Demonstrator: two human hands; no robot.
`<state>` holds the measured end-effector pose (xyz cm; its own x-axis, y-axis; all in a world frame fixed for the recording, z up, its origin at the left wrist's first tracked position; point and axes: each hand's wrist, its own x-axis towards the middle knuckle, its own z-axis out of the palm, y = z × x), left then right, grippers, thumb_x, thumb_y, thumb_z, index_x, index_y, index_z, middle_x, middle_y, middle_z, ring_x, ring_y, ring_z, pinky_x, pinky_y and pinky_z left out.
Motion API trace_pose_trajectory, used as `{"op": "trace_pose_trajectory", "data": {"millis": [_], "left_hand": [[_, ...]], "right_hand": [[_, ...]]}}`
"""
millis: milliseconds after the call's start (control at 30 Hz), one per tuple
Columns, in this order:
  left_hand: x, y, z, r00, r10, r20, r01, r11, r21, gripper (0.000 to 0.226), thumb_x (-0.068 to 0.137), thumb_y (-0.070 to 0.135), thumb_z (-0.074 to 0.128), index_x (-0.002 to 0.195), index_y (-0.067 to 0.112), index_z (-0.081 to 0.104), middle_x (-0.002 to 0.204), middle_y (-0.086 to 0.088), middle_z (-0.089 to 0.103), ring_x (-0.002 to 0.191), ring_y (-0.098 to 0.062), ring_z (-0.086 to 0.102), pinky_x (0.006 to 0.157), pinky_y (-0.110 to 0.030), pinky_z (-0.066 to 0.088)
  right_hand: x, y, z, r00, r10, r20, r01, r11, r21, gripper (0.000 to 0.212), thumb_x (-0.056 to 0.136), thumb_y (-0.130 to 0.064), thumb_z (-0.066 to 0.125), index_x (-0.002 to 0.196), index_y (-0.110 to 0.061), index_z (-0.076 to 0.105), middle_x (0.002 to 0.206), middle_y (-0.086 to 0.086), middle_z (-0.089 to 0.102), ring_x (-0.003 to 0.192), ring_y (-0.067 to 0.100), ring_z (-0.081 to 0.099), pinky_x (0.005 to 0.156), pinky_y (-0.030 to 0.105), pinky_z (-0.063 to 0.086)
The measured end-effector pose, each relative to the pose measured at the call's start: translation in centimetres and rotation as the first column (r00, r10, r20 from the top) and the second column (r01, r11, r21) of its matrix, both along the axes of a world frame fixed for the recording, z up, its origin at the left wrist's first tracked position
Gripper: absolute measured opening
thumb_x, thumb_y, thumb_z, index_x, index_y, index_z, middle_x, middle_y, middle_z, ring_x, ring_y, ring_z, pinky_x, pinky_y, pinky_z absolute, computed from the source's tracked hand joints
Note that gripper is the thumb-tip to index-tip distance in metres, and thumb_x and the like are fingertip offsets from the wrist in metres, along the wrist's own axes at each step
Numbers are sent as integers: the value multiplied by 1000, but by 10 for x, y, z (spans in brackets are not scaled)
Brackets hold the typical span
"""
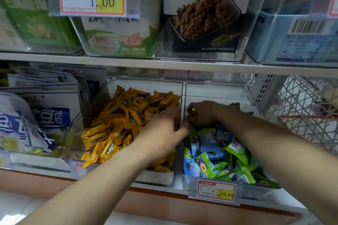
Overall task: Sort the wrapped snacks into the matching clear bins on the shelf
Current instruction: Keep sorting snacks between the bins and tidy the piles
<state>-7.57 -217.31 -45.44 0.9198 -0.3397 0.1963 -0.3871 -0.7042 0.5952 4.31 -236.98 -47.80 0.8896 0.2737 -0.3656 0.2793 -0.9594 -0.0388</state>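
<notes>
The right hand (203,113) was inside the right-hand clear plastic bin (219,87), at its far left corner, and its grip was curled round a small bunch of yellow wrapped snacks (191,117) lifted just above the heap of blue and green wrapped snacks (210,151) that filled that bin. The left hand (164,129) reached over the neighbouring clear plastic bin (146,83), above the pile of matching yellow wrapped snacks (120,120). Its grip was spread, with fingers (173,112) stretched forward and blurred and the thumb lying against the clear wall between the two bins, so the hands were close together on either side of that wall. Both bins stood side by side on the lower white shelf (178,186). A red-and-yellow price tag (216,192) reading 29.80 hung on the front of the right bin. To the left lay blue-and-white flat pouches (49,115) in another clear bin. Under the upper shelf board (164,64) nothing else was clear. Above it stood a green printed box (118,36) and a black printed box (204,20), and a white lattice basket (301,100) stood at the far right.
</notes>
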Motion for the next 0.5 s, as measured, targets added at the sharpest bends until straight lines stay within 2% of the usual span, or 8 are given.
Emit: {"op": "trace_pose_trajectory", "data": {"millis": [67, 133, 200, 267, 333, 400, 433, 500], "left_hand": [[0, 0, 0, 1000, 3, -5, -3, 1000, 16, 54, 96, 46, 53, 145, 27, 42, 136, 3, 55, 122, -15, 52, 91, -22, 39], [-1, 0, 2, 1000, 2, -14, -2, 1000, 22, 54, 95, 47, 53, 145, 28, 42, 136, 2, 55, 121, -16, 52, 92, -24, 40], [-1, 0, 4, 1000, -11, -22, 11, 1000, -3, 46, 95, 45, 54, 138, 30, 47, 129, 5, 58, 115, -13, 54, 86, -22, 41], [-1, 0, 6, 999, -25, -41, 23, 999, -32, 39, 95, 43, 56, 131, 32, 51, 120, 10, 61, 108, -8, 56, 79, -15, 42], [0, 1, 8, 997, -30, -71, 26, 998, -54, 36, 94, 41, 60, 128, 34, 53, 106, 21, 60, 97, 3, 55, 72, -4, 38], [1, 2, 11, 995, -31, -98, 23, 997, -73, 36, 92, 40, 64, 127, 35, 56, 97, 27, 57, 90, 11, 53, 68, -1, 39], [2, 2, 13, 994, -29, -103, 21, 996, -85, 38, 90, 40, 66, 126, 34, 57, 101, 25, 60, 94, 8, 55, 72, -2, 40], [4, 0, 16, 998, 11, -57, -16, 997, -79, 50, 86, 43, 71, 131, 31, 55, 122, 13, 61, 111, -8, 57, 88, -18, 47]], "right_hand": [[-1, -1, 1, 999, 10, 40, -12, 999, 48, 61, 89, -57, 58, 140, -25, 46, 135, 7, 56, 111, 25, 56, 86, 33, 44], [-3, -5, 5, 994, 26, 103, -38, 992, 122, 51, 90, -51, 61, 133, -24, 57, 135, 6, 58, 114, 24, 57, 89, 32, 46], [-7, -9, 9, 988, 12, 156, -45, 976, 211, 45, 90, -46, 65, 128, -22, 64, 129, 4, 62, 110, 22, 59, 88, 32, 48], [-12, -15, 18, 982, -52, 181, -19, 929, 370, 39, 87, -44, 71, 119, -22, 70, 116, 0, 67, 101, 18, 62, 78, 27, 46], [-17, -20, 31, 979, -125, 159, 21, 844, 536, 29, 83, -42, 76, 107, -25, 75, 100, -7, 71, 92, 12, 67, 72, 25, 46], [-25, -24, 44, 978, -172, 113, 53, 742, 668, 17, 81, -42, 79, 94, -30, 77, 90, -9, 75, 81, 5, 69, 71, 24, 50], [-32, -26, 50, 980, -184, 72, 72, 675, 735, 11, 81, -41, 79, 87, -33, 78, 86, -8, 76, 76, 4, 70, 68, 21, 52], [-47, -31, 58, 984, -174, -37, 122, 504, 855, 3, 82, -32, 80, 80, -30, 79, 83, -1, 77, 71, 9, 72, 60, 18, 53]]}}
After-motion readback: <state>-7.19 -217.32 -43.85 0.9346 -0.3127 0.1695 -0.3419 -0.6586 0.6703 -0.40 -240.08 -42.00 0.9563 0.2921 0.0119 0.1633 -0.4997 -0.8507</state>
